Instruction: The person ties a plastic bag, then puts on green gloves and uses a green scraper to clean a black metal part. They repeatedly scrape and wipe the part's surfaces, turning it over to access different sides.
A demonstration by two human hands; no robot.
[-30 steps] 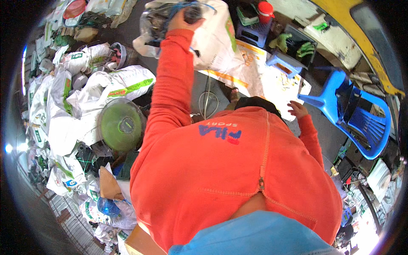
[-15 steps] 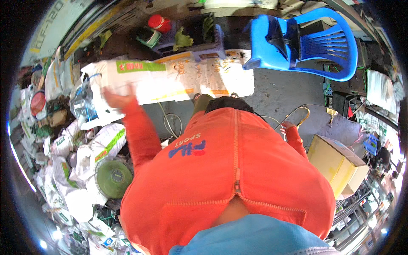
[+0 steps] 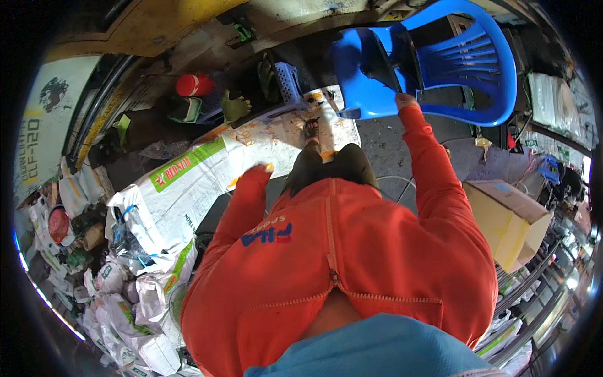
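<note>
My right hand (image 3: 405,100) reaches forward in an orange sleeve and rests on the front rim of a blue plastic chair (image 3: 465,63), with the fingers curled over the rim. My left hand (image 3: 259,168) is nearly all hidden in its sleeve. Only its fingertips show, hanging just above a white printed sack (image 3: 207,182) spread flat on the ground. My orange zipped top fills the middle of the view. Below the chair, one sandalled foot (image 3: 311,129) stands on the sack.
An open cardboard box (image 3: 509,220) sits at my right. Stuffed white sacks (image 3: 138,301) pile up at lower left. Ahead are a small blue stool (image 3: 289,81), green gloves (image 3: 235,107) and a red round container (image 3: 195,85). A wire loop lies on grey concrete (image 3: 383,144).
My view has swung right, so the chair is now straight ahead. My right arm has stretched out to the chair's seat. My left arm has dropped from the sacks toward my side.
</note>
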